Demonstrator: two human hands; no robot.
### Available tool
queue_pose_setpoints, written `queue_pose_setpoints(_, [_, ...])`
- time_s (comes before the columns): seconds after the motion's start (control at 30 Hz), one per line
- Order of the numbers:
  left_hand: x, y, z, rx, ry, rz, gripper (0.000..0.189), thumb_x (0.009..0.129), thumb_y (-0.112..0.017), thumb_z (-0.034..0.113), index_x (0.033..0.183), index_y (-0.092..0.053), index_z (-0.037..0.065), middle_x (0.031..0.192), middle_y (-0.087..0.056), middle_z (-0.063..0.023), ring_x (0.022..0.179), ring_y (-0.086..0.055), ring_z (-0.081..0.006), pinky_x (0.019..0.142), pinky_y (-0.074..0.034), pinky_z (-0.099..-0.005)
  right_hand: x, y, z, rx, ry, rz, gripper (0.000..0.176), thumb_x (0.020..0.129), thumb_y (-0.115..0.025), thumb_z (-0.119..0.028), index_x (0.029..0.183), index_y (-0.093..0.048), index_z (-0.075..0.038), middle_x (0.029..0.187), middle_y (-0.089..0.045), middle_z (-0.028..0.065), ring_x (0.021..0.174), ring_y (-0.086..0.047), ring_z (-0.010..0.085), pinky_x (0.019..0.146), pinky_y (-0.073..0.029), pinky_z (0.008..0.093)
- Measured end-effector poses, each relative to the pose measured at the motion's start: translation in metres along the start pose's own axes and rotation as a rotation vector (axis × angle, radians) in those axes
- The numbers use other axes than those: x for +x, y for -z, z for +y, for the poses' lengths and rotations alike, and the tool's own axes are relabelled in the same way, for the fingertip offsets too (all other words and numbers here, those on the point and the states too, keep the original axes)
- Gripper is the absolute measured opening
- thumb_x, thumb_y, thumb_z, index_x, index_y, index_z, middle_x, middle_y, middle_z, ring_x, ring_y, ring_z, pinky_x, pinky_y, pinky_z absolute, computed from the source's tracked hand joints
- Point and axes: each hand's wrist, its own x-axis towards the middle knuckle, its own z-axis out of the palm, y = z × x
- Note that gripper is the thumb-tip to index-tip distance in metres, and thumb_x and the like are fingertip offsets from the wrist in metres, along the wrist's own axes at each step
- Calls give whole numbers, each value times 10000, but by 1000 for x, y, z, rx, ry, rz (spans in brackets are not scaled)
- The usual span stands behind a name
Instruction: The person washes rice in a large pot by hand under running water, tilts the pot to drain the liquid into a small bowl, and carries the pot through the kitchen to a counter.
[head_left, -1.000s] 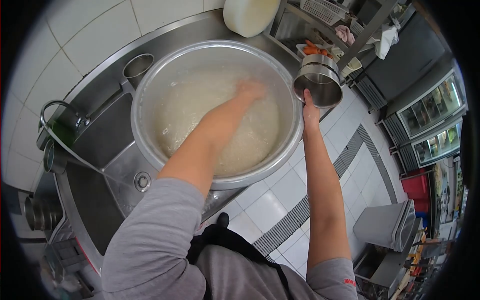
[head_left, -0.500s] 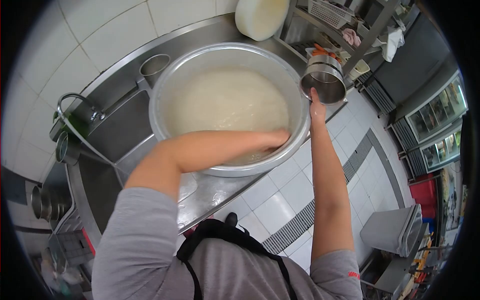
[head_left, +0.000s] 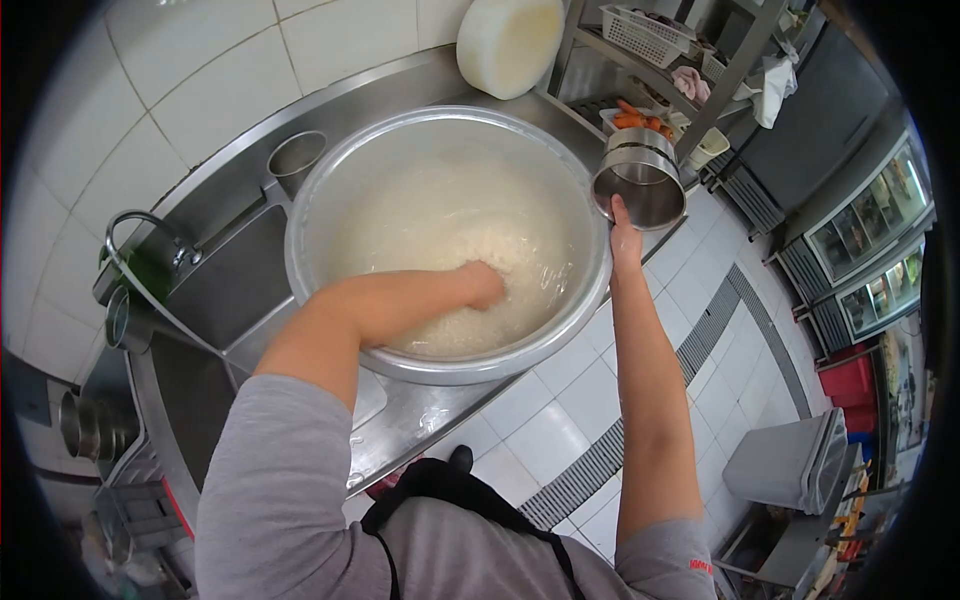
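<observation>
A large round metal basin (head_left: 318, 180) stands at the sink, filled with whitish rice (head_left: 440, 328) in cloudy water. My left hand (head_left: 484, 285) is dipped into the rice near the middle of the basin. Its fingers are sunk below the surface and hidden. To the right, my right hand (head_left: 624, 240) grips a cylindrical steel pot (head_left: 645, 188) by its near rim, thumb on the wall. The pot is tilted with its mouth toward me, beside the basin's right rim.
Left of the basin are a steel sink (head_left: 232, 275) with a curved faucet (head_left: 125, 215) and a metal container (head_left: 297, 157). Behind stands a thick round white slab (head_left: 510, 45). Carrots (head_left: 640, 121) lie near the shelf (head_left: 640, 50). A grey bin (head_left: 785, 460) is on the tiled floor.
My left hand has moved from the basin's right edge leftward to its middle, stirring up the water and rice. My right hand still holds the pot. The view has shifted slightly.
</observation>
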Motion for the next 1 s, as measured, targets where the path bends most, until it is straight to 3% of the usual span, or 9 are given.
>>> queue_pose_setpoints(0.1, [14,6,-18,-30,60,-56,317,691,-578,266,963,-602,105,1005,-580,-105,961,-532,-268,788,-431,-386,-3,-1,-4,16,-38,-5,539,779,-587,-334,1166,-431,8,1173,-466,74,1045,-434,197,903,-291,275])
queue_pose_setpoints(0.5, [17,-6,-138,-250,530,577,380,730,-524,313,1050,-567,112,1080,-533,-153,1030,-487,-285,879,-365,-399,-5,-3,-6,32,4,-18,577,792,-571,-328,1215,-363,4,1225,-413,87,1095,-390,195,919,-279,282])
queue_pose_setpoints(0.57, [6,-24,-167,-342,460,235,474,767,-459,400,1124,-514,92,1211,-428,-168,1147,-379,-296,966,-264,-400,-3,-1,-5,17,-17,-10,581,795,-566,-326,1223,-351,3,1235,-404,93,1104,-382,198,923,-275,281])
queue_pose_setpoints(0.7, [-49,-17,-137,-231,587,48,537,781,-423,430,1241,-387,155,1250,-394,-141,1206,-293,-290,983,-227,-408,6,0,-12,-254,226,-72,470,803,-551,-284,1144,-429,15,1212,-415,149,1065,-412,223,896,-301,304])
queue_pose_setpoints(0.77, [-47,-51,-142,83,156,-149,585,778,-408,460,1265,-348,140,1256,-378,-166,1200,-287,-326,979,-214,-451,34,0,-1,-551,387,-1,249,802,-531,-210,855,-597,25,1118,-469,182,971,-485,268,825,-361,341])
queue_pose_setpoints(0.8, [-66,-35,-124,-68,116,-230,589,780,-417,442,1254,-358,97,1284,-313,-197,1206,-280,-327,973,-212,-477,32,-11,-5,-547,391,-14,249,802,-531,-210,855,-597,25,1118,-469,182,971,-485,268,825,-361,341])
queue_pose_setpoints(0.87, [-113,3,-77,-224,74,-302,594,781,-425,425,1242,-367,54,1311,-248,-228,1212,-274,-327,967,-211,-502,20,-33,-16,-671,797,-175,235,802,-516,-189,847,-593,28,1054,-507,170,946,-504,286,811,-374,336])
queue_pose_setpoints(0.93, [-149,16,-49,-814,293,-95,623,756,-466,463,1240,-376,82,1278,-308,-234,1186,-305,-350,939,-241,-516,12,-58,-9,-628,600,-294,265,798,-507,-179,952,-557,31,1035,-532,142,963,-494,259,833,-356,317])
queue_pose_setpoints(1.0, [-152,19,-61,-605,372,-40,620,736,-513,438,1243,-382,106,1257,-362,-186,1179,-322,-336,938,-256,-492,3,-80,-3,-469,374,-451,396,794,-515,-232,1105,-439,0,972,-551,88,765,-541,174,668,-421,270])
